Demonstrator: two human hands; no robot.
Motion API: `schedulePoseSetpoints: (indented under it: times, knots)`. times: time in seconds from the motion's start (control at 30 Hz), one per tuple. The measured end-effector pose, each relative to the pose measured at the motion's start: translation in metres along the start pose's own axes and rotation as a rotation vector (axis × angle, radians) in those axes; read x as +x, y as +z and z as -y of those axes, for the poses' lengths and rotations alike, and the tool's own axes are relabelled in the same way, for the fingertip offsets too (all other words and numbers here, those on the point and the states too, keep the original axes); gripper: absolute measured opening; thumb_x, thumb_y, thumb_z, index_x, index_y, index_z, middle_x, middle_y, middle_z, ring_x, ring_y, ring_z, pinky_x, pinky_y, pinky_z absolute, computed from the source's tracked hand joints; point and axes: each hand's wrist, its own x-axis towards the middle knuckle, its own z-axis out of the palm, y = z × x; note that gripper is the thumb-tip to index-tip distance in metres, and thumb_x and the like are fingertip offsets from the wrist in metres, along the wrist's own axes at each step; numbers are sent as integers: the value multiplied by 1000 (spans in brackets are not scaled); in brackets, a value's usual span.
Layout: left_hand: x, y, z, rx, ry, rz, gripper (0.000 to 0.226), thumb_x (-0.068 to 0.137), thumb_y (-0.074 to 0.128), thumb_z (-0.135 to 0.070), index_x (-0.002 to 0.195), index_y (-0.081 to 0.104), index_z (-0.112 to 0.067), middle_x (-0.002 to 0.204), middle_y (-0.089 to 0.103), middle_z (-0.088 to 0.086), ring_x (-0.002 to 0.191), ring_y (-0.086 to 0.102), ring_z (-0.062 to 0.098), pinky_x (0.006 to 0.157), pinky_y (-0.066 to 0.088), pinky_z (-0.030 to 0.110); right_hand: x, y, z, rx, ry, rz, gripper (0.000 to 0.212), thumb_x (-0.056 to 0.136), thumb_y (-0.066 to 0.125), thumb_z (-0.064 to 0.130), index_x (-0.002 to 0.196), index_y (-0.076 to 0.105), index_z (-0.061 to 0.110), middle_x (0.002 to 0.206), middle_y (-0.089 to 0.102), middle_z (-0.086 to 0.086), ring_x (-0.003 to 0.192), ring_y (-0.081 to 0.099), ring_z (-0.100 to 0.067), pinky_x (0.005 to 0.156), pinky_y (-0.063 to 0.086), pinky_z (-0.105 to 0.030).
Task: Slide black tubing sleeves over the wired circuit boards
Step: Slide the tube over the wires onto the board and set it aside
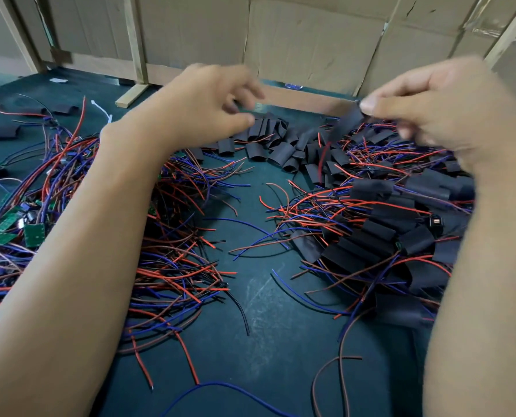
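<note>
Two hands work above the green bench (pixel 259 299). The right hand (pixel 443 115), blurred, pinches one black sleeve (pixel 348 121) between thumb and fingers, held above the far pile of loose sleeves (pixel 278 145), too many to count. The left hand (pixel 208 100) hovers over that pile with fingers loosely curled, gripping nothing. At left lies a tangle of bare wired boards (pixel 25 230), at least three green boards showing among red, blue and black wires. At right, a heap of sleeved boards (pixel 383 236), well over a dozen. Cardboard panels (pixel 311 46) stand behind the bench.
</note>
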Motion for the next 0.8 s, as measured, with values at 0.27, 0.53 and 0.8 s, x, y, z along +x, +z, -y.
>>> schedulePoseSetpoints:
  times: [0.27, 0.53, 0.8]
  knots:
    - [-6, 27, 27, 351, -451, 579, 23, 83, 78, -30, 92, 72, -11, 99, 68, 12, 87, 60, 27, 95, 51, 45, -11, -37, -21, -274, 528, 106, 41, 85, 68, 62, 100, 69, 25, 92, 73, 3, 89, 68, -16, 76, 48, -31]
    - [-5, 31, 26, 265, -410, 539, 11, 84, 73, -25, 87, 76, -16, 93, 73, 5, 91, 66, 28, 88, 54, 39, -12, -7, 8, -247, 419, 330, 36, 86, 64, 63, 102, 67, 32, 91, 76, 2, 89, 73, -15, 79, 54, -33]
    - [1, 13, 13, 132, -215, 443, 6, 92, 70, -34, 92, 71, -28, 83, 68, -10, 77, 62, 10, 70, 43, 27, -6, 18, 22, -201, 249, 424, 18, 95, 69, 34, 111, 67, 26, 93, 78, 2, 83, 76, -11, 81, 59, -35]
